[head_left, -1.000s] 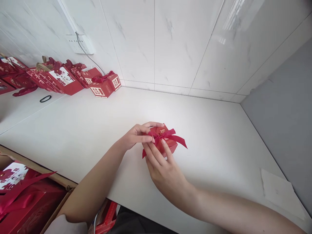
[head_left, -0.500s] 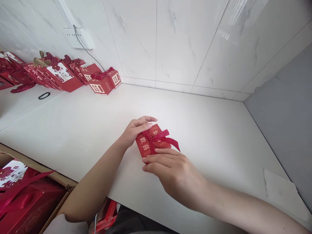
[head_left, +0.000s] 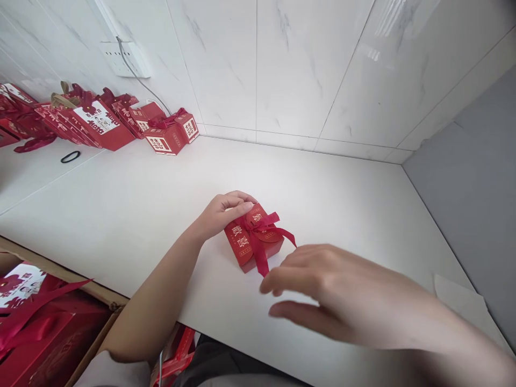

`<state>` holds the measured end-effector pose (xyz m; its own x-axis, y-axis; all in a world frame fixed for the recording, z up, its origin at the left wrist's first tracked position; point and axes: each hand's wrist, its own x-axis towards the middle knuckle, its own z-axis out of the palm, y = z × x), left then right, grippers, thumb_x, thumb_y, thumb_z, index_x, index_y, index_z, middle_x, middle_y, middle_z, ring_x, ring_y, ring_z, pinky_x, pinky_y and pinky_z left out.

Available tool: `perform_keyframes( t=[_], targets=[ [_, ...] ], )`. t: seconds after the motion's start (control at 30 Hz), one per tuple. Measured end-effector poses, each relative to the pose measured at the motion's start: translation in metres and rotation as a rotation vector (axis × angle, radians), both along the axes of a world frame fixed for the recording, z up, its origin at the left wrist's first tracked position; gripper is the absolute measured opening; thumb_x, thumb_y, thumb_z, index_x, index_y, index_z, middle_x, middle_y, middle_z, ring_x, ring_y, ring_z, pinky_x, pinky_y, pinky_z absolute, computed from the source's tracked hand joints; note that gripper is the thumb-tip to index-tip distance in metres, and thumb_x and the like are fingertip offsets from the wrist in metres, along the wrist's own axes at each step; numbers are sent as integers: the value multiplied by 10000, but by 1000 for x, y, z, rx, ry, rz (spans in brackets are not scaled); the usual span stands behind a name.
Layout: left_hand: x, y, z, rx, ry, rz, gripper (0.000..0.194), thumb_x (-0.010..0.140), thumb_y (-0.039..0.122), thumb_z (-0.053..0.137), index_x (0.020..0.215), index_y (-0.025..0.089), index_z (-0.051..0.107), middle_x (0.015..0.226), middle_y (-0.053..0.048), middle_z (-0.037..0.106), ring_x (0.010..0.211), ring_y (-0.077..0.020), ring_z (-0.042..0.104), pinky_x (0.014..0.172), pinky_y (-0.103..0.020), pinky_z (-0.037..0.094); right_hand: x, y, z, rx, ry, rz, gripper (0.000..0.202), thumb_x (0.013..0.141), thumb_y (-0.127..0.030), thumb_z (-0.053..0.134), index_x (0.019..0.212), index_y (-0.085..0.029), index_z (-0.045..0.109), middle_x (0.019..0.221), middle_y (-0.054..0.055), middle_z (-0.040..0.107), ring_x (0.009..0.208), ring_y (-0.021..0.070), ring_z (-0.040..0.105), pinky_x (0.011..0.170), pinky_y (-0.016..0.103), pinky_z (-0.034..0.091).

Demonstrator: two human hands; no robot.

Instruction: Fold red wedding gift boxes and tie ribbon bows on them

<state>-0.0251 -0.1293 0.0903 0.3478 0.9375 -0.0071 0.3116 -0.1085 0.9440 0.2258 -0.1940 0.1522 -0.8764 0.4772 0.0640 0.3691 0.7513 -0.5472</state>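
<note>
A small red gift box (head_left: 238, 243) with pale printed characters sits on the white counter, tied with a dark red ribbon (head_left: 260, 250) in a bow. My left hand (head_left: 221, 214) grips its far left corner, thumb on the top edge and fingers wrapped round the back side, where they are partly hidden. Just to the right of the box and nearer me, my right hand (head_left: 318, 285) is in the air, slightly blurred. Its thumb is apart from the bent fingers, and it holds nothing. One ribbon tail ends beside its fingertips.
Red boxes (head_left: 171, 134) and red gift bags (head_left: 99, 126) line the tiled wall at the back left. A black ring (head_left: 70, 156) lies in front of them. At the lower left, a cardboard carton (head_left: 94, 287) holds a large red box. A grey panel (head_left: 471, 161) bounds the right side.
My right hand has let go of the box's near side and moved right and toward me, its thumb parting from the fingers. My left hand stays on the box.
</note>
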Motion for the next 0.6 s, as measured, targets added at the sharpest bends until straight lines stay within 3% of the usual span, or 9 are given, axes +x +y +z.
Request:
perform_keyframes(
  t=[0.17,0.27,0.43,0.6],
  targets=[
    [-1,-4,5,79,77,-13,335,865,466,618,701,193,720,1195,-54,641,1021,-244,630,873,-375,502,11,29,4,-88,-100,-373,444,1007,-540,339,850,-252,640,585,-19,602,491,139,528,478,261,358],
    [-6,-4,6,63,92,-46,338,869,463,617,700,196,734,1232,-52,629,1044,-247,628,869,-363,509,9,52,-8,-315,-134,-472,583,976,-647,272,814,-227,643,694,20,688,625,172,635,556,275,443],
    [-14,-2,8,-42,105,-64,349,900,497,555,881,223,770,1250,-52,634,941,-219,653,771,-321,527,3,76,-30,-922,-195,-304,727,901,-744,340,721,-137,697,688,110,731,631,206,702,777,355,535],
    [-11,-1,8,-30,80,-28,417,931,508,496,846,188,750,1239,-55,634,912,-188,638,759,-296,505,3,85,-39,-1092,33,-250,610,755,-716,637,836,-123,756,774,122,754,713,225,726,748,323,564]
  ],
)
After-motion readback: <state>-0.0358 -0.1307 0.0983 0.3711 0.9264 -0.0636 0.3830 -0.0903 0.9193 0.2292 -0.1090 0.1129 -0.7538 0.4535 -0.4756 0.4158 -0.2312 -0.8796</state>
